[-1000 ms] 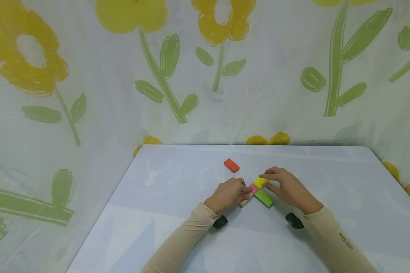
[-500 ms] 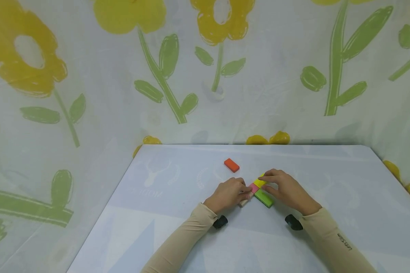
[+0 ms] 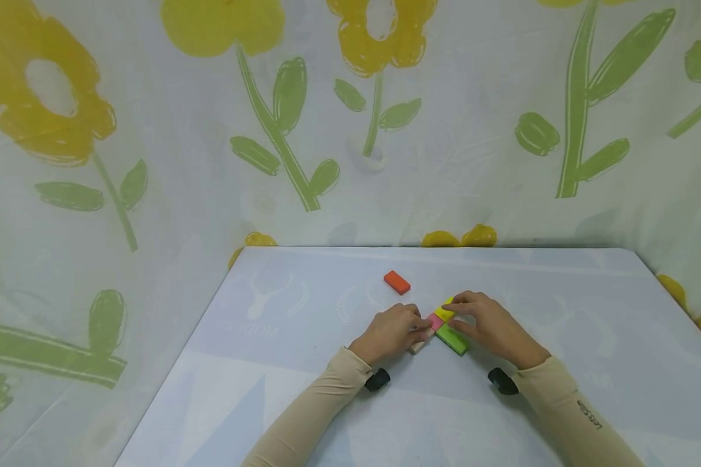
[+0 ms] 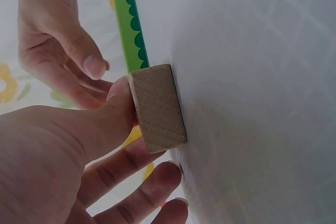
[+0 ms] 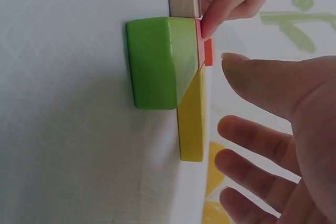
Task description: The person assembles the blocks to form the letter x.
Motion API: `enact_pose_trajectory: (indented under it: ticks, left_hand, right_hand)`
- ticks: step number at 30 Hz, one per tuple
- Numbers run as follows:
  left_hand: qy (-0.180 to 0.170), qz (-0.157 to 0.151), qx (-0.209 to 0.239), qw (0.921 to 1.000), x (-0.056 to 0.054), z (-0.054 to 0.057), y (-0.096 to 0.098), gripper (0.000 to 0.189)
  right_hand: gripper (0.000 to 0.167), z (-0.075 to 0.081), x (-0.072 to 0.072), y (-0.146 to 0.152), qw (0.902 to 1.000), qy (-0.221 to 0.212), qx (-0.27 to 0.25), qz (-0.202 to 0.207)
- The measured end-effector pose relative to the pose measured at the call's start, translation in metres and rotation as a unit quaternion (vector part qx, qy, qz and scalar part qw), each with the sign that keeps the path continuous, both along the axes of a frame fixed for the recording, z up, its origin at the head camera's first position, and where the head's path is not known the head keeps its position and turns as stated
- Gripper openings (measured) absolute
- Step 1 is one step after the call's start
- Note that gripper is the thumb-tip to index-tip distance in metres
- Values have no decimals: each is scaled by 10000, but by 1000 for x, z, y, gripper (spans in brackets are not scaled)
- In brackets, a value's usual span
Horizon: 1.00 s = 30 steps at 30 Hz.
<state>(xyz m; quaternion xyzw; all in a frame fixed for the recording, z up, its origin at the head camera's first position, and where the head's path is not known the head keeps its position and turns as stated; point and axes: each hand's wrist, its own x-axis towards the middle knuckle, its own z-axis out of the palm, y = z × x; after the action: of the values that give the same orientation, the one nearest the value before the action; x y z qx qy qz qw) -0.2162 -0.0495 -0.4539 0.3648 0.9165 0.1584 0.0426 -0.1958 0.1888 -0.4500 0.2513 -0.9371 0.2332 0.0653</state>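
My left hand (image 3: 390,332) grips a pale wooden block (image 4: 159,109) between thumb and fingers, seen end-on in the left wrist view. Its index fingertip touches a pink block face (image 3: 436,322) just beyond. A green block (image 3: 453,340) with a scalloped darker edge stands against this corner, angled toward the near right. The yellow block (image 5: 191,121) continues the line past the pink, its end at the green block. Around the yellow block, my right hand (image 3: 491,327) hovers with fingers loosely extended; in the right wrist view its thumb and fingers are apart from the block.
An orange block (image 3: 397,282) lies alone farther back on the white table (image 3: 304,279). Dark wrist cameras (image 3: 377,379) hang below both sleeves. A flower-patterned curtain (image 3: 444,143) rises behind the table's back edge.
The yellow block has turned slightly into line with the pink one, and my right hand has shifted a little nearer to me. My left hand keeps its grip in the same place.
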Motion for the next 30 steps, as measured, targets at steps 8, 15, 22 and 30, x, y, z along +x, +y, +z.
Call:
enact_pose_trajectory:
  ticks: [8, 15, 22, 30]
  left_hand:
    - [31, 30, -28, 10000, -1, -1, 0, 33]
    - [17, 19, -40, 10000, 0, -1, 1, 34]
    - [-65, 68, -48, 9999, -1, -1, 1, 35]
    - [-117, 88, -113, 9998, -1, 0, 2, 36]
  right_hand:
    - [36, -3, 1, -1, 9998, 92, 138, 121]
    - [38, -2, 2, -3, 9993, 215, 248, 182]
    - [39, 0, 4, -9, 9990, 203, 355, 175]
    - [35, 1, 6, -9, 9987, 146, 453, 158]
